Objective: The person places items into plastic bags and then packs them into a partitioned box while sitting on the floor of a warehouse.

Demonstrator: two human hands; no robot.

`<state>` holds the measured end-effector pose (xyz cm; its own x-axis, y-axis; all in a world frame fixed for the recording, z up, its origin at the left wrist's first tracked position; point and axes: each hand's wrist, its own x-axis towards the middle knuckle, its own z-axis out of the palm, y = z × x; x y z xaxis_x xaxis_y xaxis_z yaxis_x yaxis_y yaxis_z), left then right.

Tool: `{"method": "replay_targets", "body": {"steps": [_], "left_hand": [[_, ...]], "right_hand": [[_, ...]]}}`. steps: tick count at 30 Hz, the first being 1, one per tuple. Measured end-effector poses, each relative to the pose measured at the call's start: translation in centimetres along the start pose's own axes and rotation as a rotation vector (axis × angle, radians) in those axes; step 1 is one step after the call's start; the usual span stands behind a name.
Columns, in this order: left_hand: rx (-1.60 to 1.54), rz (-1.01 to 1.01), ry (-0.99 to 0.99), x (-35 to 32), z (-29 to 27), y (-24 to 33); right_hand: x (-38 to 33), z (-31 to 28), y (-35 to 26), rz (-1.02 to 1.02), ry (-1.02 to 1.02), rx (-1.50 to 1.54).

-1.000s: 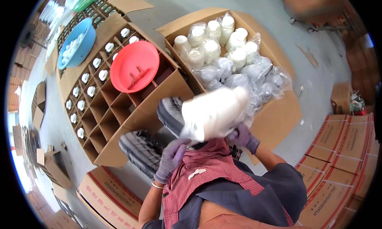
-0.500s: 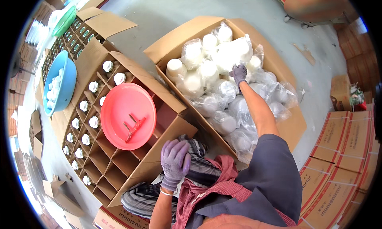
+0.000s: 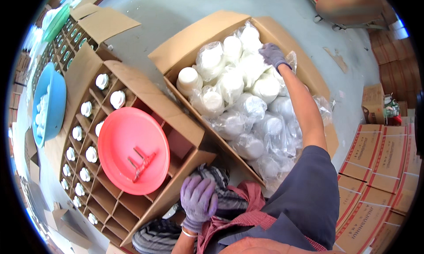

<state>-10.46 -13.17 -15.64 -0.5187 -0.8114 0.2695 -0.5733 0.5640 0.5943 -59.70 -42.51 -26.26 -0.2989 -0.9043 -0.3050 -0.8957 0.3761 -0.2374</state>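
Note:
My right hand (image 3: 273, 55), in a grey-purple glove, reaches into the far right of a large open carton (image 3: 201, 35). Its fingers are bent onto a clear plastic bag of white cup-shaped pieces (image 3: 255, 68); the fingertips are partly hidden. Several more such bags (image 3: 229, 84) fill the carton, some with their plastic crumpled. My left hand (image 3: 198, 201), gloved alike, hangs loosely curled over my knee beside a divided carton (image 3: 121, 205), with nothing visible in it. A pink basin (image 3: 132, 143) rests on that carton, holding a red tool with two metal prongs (image 3: 142, 163).
White-capped bottles (image 3: 91, 154) stand in the divided carton's cells. Left of it are a blue basin (image 3: 55, 104) of white pieces and a green basin (image 3: 57, 23). Sealed cartons (image 3: 364, 157) are stacked at the right; a round stool (image 3: 349, 9) stands far right.
My right hand has shifted up and slightly right on the bags, and the white bag beneath it has changed shape. The view has moved slightly. My left hand remains by the knee.

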Motion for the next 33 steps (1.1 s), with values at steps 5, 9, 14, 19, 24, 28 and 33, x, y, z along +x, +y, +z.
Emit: {"method": "replay_targets", "body": {"steps": [5,9,14,19,24,28,33], "left_hand": [[-0.025,0.008,-0.029,-0.2,0.1,-0.1],[0.013,0.105,-0.018,0.2,0.2,-1.1],[0.031,0.015,-0.019,0.2,0.1,-0.6],[0.031,0.047,-0.03,0.3,0.1,0.5],[0.003,0.074,-0.021,-1.1,0.0,0.9],[-0.201,-0.11,0.348,-0.4,-2.9,3.4],[-0.276,0.001,0.814,-0.2,-12.1,4.3]], "right_hand": [[4.9,1.7,8.5,0.296,0.352,-0.026],[7.5,5.9,11.8,0.519,0.387,0.107],[4.4,4.1,6.3,0.387,0.402,0.157],[-8.4,-4.2,5.4,0.082,0.721,0.228],[-22.4,-6.2,2.0,-0.174,0.701,1.245],[-34.1,-3.9,-6.3,-0.293,0.037,1.589],[-43.5,3.1,-14.9,-0.191,-1.199,2.002]]}}
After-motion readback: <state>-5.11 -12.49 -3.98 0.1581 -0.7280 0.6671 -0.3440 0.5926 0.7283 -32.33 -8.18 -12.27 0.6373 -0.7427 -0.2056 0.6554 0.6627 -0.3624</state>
